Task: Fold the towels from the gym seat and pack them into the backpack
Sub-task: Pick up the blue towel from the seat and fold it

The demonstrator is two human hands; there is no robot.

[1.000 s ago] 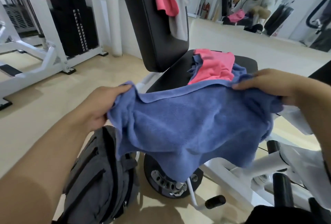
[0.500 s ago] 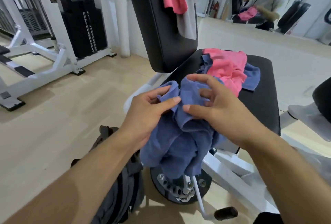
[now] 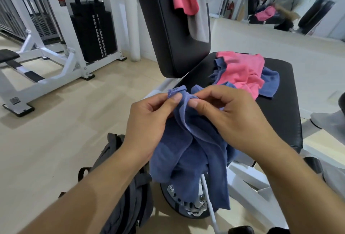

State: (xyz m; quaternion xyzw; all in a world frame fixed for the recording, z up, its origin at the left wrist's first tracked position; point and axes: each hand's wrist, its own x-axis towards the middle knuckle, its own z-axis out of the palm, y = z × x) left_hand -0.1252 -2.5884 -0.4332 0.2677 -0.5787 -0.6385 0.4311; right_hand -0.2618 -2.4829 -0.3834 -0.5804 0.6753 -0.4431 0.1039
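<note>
Barely started imo: both hands (image 3: 149,121) (image 3: 231,116) pinch the blue towel's (image 3: 190,151) top corners together mid-fold, more towels (image 3: 242,71) wait on the seat (image 3: 276,106), nothing visibly in the backpack (image 3: 123,196).

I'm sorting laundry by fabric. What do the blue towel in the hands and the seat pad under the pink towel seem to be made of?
The blue towel, pinched by the left hand and the right hand, looks like soft terry or microfibre: matte, fuzzy nap, limp drape with a stitched hem. The seat pad looks like black vinyl or faux leather over padding: smooth, with a faint sheen and rounded edges.
</note>
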